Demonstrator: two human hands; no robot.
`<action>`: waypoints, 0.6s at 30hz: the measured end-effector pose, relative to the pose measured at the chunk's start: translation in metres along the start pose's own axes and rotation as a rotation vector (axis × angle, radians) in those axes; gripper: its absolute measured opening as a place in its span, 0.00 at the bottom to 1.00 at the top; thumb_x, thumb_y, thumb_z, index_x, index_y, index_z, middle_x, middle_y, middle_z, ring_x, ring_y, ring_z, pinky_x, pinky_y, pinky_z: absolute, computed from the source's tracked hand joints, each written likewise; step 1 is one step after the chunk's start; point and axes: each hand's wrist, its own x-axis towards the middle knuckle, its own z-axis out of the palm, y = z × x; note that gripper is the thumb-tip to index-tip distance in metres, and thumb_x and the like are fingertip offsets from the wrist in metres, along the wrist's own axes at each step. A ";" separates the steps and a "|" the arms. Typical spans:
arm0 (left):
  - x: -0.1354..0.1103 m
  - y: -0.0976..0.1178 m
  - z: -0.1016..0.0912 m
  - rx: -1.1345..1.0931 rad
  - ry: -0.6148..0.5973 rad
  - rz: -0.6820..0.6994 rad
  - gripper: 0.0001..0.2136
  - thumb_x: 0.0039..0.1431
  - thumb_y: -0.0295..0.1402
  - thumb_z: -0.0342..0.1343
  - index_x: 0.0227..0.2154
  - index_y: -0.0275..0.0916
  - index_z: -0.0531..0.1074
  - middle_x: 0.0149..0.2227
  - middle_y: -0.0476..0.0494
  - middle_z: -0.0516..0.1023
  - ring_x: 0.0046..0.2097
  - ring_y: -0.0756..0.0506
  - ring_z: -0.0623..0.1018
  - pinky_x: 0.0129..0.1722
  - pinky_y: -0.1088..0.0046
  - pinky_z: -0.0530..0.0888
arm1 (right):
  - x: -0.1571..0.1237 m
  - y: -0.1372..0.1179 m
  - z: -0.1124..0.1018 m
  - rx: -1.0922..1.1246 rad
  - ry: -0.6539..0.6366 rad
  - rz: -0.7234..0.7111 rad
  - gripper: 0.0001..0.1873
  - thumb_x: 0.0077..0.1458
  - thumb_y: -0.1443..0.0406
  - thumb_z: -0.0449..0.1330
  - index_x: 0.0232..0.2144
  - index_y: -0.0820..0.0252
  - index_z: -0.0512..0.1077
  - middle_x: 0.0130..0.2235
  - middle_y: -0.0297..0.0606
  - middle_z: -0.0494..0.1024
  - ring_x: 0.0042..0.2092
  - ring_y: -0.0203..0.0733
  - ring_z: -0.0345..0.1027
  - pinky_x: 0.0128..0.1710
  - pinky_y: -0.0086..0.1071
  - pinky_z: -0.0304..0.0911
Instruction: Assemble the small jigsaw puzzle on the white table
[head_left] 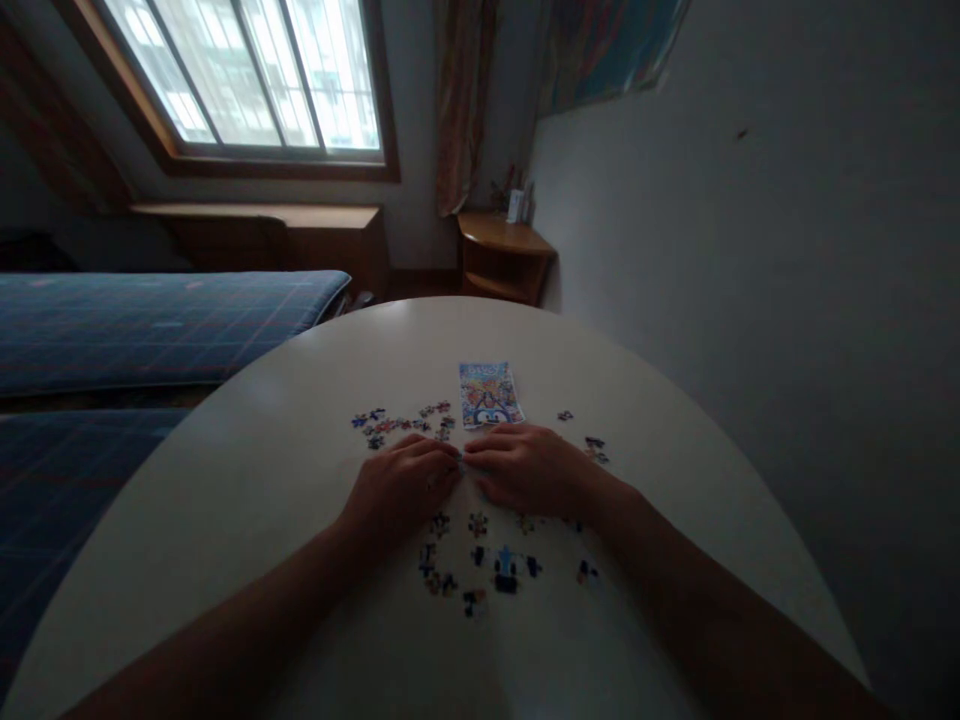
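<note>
My left hand (pixel 405 485) and my right hand (pixel 531 468) meet over the middle of the white round table, fingers bent and closed. Between their fingertips shows a small pale bit of a jigsaw piece (pixel 461 457), mostly covered by the fingers. Just beyond my right hand lies a colourful picture card (pixel 489 392) with a penguin-like figure. A cluster of loose jigsaw pieces (pixel 384 426) spreads beyond my left hand. Closer to me, several joined and loose jigsaw pieces (pixel 506 565) lie between my forearms, and a curved joined strip (pixel 427 570) sits at their left.
The round table (pixel 247 440) stands beside a white wall (pixel 720 260). A few more pieces (pixel 595 448) lie to the right of my right hand. At the left is a bed with a plaid cover (pixel 150 325); a corner cabinet (pixel 504 240) stands behind the table.
</note>
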 end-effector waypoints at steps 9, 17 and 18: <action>-0.001 -0.001 0.001 -0.002 -0.015 -0.003 0.03 0.62 0.31 0.58 0.33 0.43 0.76 0.41 0.53 0.82 0.43 0.44 0.79 0.40 0.67 0.78 | -0.002 0.002 0.000 -0.017 -0.023 -0.017 0.16 0.60 0.64 0.57 0.49 0.60 0.74 0.52 0.39 0.79 0.53 0.44 0.71 0.54 0.41 0.66; 0.001 -0.001 0.001 -0.017 -0.008 -0.023 0.03 0.60 0.31 0.60 0.33 0.42 0.78 0.41 0.51 0.83 0.43 0.44 0.79 0.42 0.67 0.78 | 0.000 -0.002 -0.010 0.080 -0.060 -0.015 0.17 0.59 0.65 0.57 0.49 0.65 0.74 0.52 0.43 0.78 0.55 0.45 0.70 0.56 0.40 0.64; 0.001 -0.001 0.001 -0.022 -0.006 -0.025 0.03 0.60 0.31 0.60 0.33 0.43 0.78 0.41 0.51 0.83 0.43 0.44 0.79 0.42 0.67 0.78 | 0.000 -0.003 -0.010 0.091 -0.059 -0.008 0.18 0.59 0.65 0.57 0.49 0.65 0.74 0.52 0.43 0.78 0.55 0.45 0.70 0.57 0.41 0.64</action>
